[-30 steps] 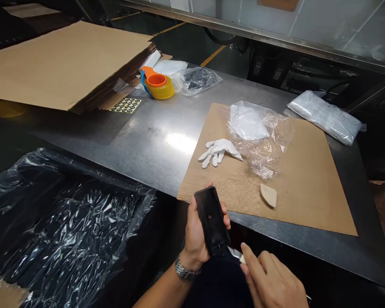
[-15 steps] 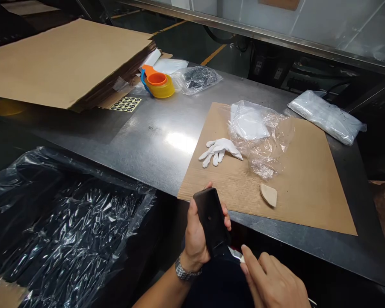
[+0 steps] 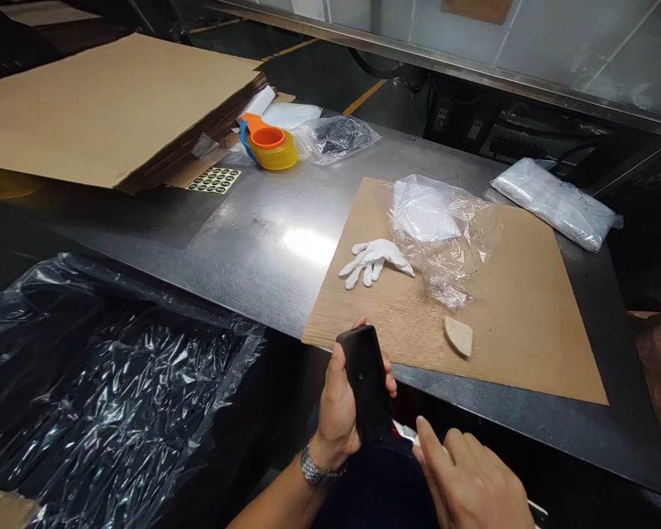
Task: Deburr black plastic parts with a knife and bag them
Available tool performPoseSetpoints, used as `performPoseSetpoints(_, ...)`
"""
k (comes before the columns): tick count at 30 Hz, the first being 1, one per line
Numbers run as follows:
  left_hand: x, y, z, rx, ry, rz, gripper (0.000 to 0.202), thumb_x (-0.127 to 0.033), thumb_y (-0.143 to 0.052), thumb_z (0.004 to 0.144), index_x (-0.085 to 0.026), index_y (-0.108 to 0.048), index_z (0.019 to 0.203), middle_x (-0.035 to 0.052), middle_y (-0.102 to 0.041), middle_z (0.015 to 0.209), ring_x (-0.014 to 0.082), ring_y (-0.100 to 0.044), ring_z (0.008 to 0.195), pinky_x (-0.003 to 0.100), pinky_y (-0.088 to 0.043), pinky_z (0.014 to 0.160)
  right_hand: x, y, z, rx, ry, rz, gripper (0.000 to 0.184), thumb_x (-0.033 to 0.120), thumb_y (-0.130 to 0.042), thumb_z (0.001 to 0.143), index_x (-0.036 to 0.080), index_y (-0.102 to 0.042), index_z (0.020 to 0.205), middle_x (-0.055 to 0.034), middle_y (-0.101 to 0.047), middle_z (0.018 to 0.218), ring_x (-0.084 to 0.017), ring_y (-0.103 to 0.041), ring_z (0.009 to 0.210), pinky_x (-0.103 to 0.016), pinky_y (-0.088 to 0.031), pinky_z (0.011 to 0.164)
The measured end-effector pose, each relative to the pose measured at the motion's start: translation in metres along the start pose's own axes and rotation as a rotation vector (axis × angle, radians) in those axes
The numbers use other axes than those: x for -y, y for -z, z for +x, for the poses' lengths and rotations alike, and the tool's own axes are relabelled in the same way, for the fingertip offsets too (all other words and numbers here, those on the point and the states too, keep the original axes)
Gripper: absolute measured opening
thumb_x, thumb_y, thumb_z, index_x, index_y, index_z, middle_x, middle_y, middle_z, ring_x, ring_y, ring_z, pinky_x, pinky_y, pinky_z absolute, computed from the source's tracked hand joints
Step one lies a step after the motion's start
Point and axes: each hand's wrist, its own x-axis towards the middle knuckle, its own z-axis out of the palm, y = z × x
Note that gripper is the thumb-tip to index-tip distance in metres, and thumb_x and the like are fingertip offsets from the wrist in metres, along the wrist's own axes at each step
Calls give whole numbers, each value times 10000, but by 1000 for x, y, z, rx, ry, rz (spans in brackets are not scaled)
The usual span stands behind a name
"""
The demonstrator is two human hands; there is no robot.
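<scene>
Clamping a black plastic case [image 3: 365, 378] between thumb and fingers, the left hand [image 3: 336, 411] stays below the near edge of the steel table [image 3: 247, 250]; the right hand [image 3: 468, 474] pinches a small knife [image 3: 406, 432]. Beyond the fingers, a clear bag [image 3: 452, 283] holds something white; farther left, a label sheet [image 3: 214, 180] is unreadable.
</scene>
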Motion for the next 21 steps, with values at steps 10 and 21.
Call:
performPoseSetpoints(10, -6, 1, 3, -25, 140, 86, 554, -535, -320, 879, -267, -315, 1364, 29, -593, 693, 144, -578, 536, 271, -497, 521, -8, 7, 15, -39, -34, 204, 353, 227, -284, 973, 180, -556, 754, 66, -442, 440, -71, -382, 341, -248, -219, 432)
performPoseSetpoints(21, -8, 0, 3, -15, 139, 135, 581, -554, -332, 869, -267, -310, 1373, 26, -596, 685, 143, -577, 529, 271, -499, 509, -4, 5, 16, 62, 48, 149, 334, 209, -236, 978, 196, -512, 789, 72, -456, 430, -87, -422, 312, -262, -187, 420)
